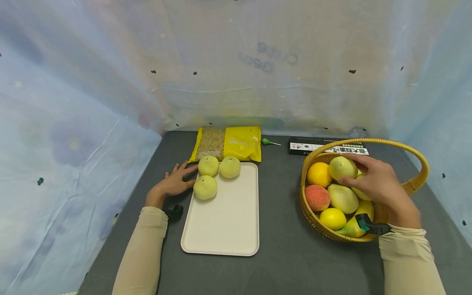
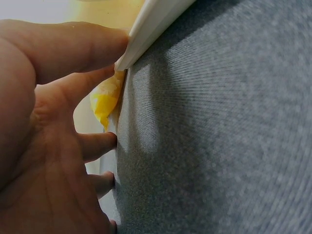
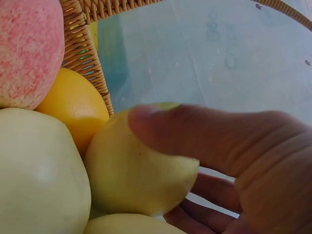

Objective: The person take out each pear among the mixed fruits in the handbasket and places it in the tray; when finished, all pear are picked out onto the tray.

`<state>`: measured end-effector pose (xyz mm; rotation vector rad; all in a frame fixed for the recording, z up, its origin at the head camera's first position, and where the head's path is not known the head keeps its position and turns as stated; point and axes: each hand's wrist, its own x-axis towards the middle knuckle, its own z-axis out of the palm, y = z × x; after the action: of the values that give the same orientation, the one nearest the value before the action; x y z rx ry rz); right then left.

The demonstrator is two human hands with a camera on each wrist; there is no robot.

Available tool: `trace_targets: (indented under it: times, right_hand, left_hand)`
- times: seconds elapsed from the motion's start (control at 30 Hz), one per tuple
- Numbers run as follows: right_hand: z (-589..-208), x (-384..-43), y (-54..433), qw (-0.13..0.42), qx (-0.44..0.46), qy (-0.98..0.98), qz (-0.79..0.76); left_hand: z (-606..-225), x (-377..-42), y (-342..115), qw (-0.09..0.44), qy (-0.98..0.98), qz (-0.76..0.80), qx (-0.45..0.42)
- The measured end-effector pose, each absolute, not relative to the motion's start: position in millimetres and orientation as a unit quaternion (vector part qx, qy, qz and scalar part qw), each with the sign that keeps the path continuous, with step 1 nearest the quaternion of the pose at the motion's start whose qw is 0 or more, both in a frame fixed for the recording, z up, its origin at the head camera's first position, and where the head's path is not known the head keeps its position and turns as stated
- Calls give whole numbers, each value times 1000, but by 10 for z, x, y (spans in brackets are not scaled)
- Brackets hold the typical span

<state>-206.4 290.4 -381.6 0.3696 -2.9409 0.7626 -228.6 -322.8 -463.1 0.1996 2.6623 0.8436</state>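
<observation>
Sleeves [image 1: 141,250] in beige run up from the near edge toward a cream tray [image 1: 225,221], which serves as the landmark on the grey table [image 1: 284,262]. At the tray's far left corner sit three pale green fruits [image 1: 205,187], close together. Just left of that corner the left hand [image 1: 173,183] lies flat on the table, fingers straight and holding nothing; the wrist view shows the fingertips [image 2: 105,144] against the tray's edge. Beyond the tray's far edge lies a yellow bag [image 1: 230,143], and right of that a small green stick [image 1: 270,142] and a dark box [image 1: 313,146].

Well right of the tray stands a wicker basket [image 1: 313,217] with a hoop handle, holding an orange [image 1: 318,174], a peach [image 1: 317,197], a lemon [image 1: 332,218] and several greenish fruits. The right hand [image 1: 380,186] reaches into it and curls thumb and fingers round one pale green pear [image 1: 341,167] at the basket's far side; the pear touches the orange.
</observation>
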Motion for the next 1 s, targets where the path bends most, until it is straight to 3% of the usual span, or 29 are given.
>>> trace_targets:
  times: [0.33, 0.7, 1.0]
  right_hand:
    - [-3861, -2037, 2865, 69, 119, -955, 263]
    - [-3803, -1734, 2910, 84, 132, -909, 387]
    - [-3740, -1456, 2765, 94, 198, -868, 445]
  left_hand:
    - [-4645, -2313, -3247, 172, 937, 295, 70]
    - [-4674, -2316, -3243, 173, 936, 298, 69]
    - [-4650, -2311, -3249, 176, 935, 300, 64]
